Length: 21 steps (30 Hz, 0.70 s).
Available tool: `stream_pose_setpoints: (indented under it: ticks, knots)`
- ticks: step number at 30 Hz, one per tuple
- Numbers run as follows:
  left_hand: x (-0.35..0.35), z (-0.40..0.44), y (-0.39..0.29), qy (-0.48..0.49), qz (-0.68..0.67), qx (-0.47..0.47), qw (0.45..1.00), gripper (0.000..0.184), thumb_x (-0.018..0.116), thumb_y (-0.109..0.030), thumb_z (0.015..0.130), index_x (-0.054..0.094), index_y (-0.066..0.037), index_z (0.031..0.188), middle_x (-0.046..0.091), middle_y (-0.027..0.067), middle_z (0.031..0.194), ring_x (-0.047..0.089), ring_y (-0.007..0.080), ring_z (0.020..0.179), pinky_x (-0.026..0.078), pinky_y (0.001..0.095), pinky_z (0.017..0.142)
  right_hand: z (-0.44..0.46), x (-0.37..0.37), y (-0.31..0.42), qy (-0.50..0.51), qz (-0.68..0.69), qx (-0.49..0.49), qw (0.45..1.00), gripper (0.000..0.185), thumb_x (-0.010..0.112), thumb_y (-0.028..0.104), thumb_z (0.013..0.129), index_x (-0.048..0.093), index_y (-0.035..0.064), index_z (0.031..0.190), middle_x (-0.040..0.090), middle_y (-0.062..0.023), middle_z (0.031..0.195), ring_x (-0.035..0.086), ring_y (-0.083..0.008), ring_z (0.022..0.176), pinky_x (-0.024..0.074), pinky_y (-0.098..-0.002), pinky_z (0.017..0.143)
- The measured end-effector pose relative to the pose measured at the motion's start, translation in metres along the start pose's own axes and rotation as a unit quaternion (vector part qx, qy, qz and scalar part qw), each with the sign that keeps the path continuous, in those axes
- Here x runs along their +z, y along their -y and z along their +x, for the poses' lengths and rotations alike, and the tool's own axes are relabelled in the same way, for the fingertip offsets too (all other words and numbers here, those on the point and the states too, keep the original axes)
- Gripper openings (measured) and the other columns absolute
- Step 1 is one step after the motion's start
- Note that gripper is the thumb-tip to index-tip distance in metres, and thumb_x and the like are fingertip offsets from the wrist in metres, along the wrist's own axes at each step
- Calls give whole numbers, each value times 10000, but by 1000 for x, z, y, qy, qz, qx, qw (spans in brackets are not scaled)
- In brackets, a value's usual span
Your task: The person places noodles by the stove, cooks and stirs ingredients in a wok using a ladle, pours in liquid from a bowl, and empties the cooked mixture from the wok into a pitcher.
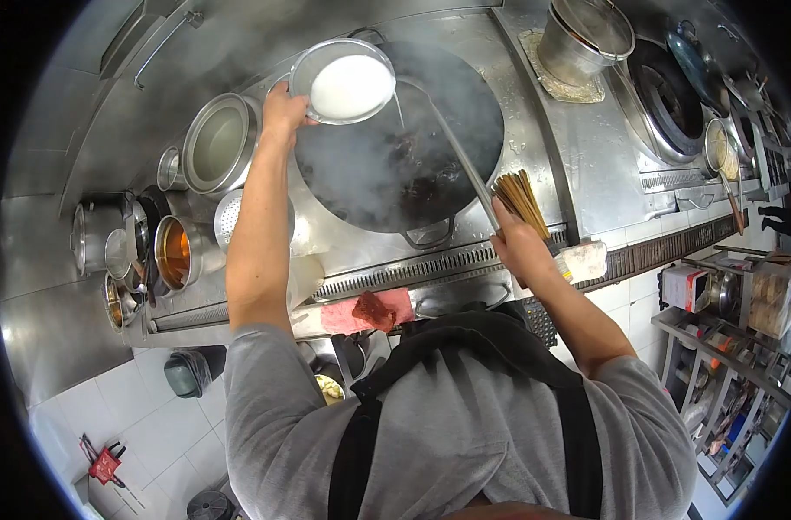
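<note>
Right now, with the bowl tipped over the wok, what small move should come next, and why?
Probably a slow stir by the right hand with the long-handled tool: it already reaches over the steaming wok, while the left hand tilts the bowl and a thin white stream falls wokward, so stirring might spread it.

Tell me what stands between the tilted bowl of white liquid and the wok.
Nothing solid visible: the left hand holds the bowl over the wok, with steam between. The right hand's long metal tool appears close beside the bowl's rim.
</note>
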<state>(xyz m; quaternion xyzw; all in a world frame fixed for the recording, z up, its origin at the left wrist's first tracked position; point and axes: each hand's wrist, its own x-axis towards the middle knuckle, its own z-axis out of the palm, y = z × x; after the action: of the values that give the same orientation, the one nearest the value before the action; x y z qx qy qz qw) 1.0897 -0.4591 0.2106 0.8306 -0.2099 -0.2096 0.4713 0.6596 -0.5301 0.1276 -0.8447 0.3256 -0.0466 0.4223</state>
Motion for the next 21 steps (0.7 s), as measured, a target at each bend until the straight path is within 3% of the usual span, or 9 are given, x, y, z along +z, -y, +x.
stream_pose_setpoints:
  ticks: [2, 3, 6, 10, 12, 14, 15, 18, 21]
  knots:
    - [-1, 0, 2, -6, 3, 9, 1000, 733, 561, 35, 769, 255, 153, 1424, 601, 267, 1102, 646, 231, 710, 559, 301, 544, -3, 11, -24, -96, -64, -150, 982, 630, 661, 85, 831, 429, 56, 1417, 638, -101, 732, 604, -182, 581, 491, -332, 554]
    - [0, 3, 4, -15, 10, 0, 1000, 673, 566, 44, 784, 313, 143, 1399, 600, 268, 1135, 668, 260, 765, 580, 312, 551, -6, -16, 3, 61, 63, 68, 994, 635, 655, 88, 829, 422, 54, 1419, 657, -163, 796, 639, -285, 688, 508, -379, 655]
    - [0, 2, 2, -13, 29, -7, 999, 633, 581, 43, 791, 365, 135, 1379, 602, 271, 1162, 692, 292, 822, 600, 327, 558, 3, -33, 30, 101, 133, 170, 971, 625, 624, 104, 835, 401, 45, 1417, 657, -222, 844, 627, -415, 790, 504, -462, 752]
    - [0, 5, 5, -39, 107, 23, 993, 681, 603, 17, 764, 352, 139, 1385, 603, 283, 1167, 695, 313, 846, 603, 341, 568, -3, 0, 10, -44, -86, -74, 993, 626, 622, 99, 837, 397, 43, 1418, 659, -213, 814, 625, -413, 768, 513, -449, 751]
    - [-1, 9, 8, -36, 99, 14, 994, 695, 611, 7, 753, 352, 142, 1384, 601, 287, 1173, 695, 320, 858, 605, 346, 575, -2, -23, 19, 27, -14, -14, 999, 618, 615, 97, 840, 398, 30, 1414, 662, -215, 814, 632, -416, 789, 510, -460, 759]
    - [0, 10, 11, -31, 92, 5, 995, 708, 619, -2, 742, 352, 144, 1382, 599, 291, 1179, 695, 327, 870, 608, 350, 582, 5, -38, 32, 124, 132, 172, 968, 616, 603, 95, 845, 386, 13, 1416, 664, -219, 826, 639, -419, 825, 504, -472, 774]
    - [0, 11, 11, -25, 72, 11, 997, 711, 626, -7, 742, 354, 142, 1382, 600, 287, 1181, 695, 328, 874, 609, 348, 584, 5, -24, 21, 59, 18, 51, 997, 616, 603, 94, 847, 389, 13, 1419, 665, -229, 866, 639, -424, 821, 507, -470, 768]
    - [-2, 18, 15, -21, 69, 23, 997, 715, 634, -14, 743, 354, 142, 1382, 594, 289, 1189, 694, 329, 876, 609, 346, 582, -1, 7, -11, -36, -74, -67, 994, 622, 624, 101, 837, 405, 19, 1413, 663, -227, 894, 637, -410, 787, 514, -452, 746]
    - [2, 12, 14, -24, 55, 18, 998, 722, 615, -5, 750, 331, 139, 1398, 581, 299, 1189, 685, 311, 843, 594, 340, 581, 2, -33, 18, 80, 86, 82, 990, 639, 619, 90, 836, 383, 13, 1424, 656, -245, 922, 629, -434, 823, 503, -473, 773]
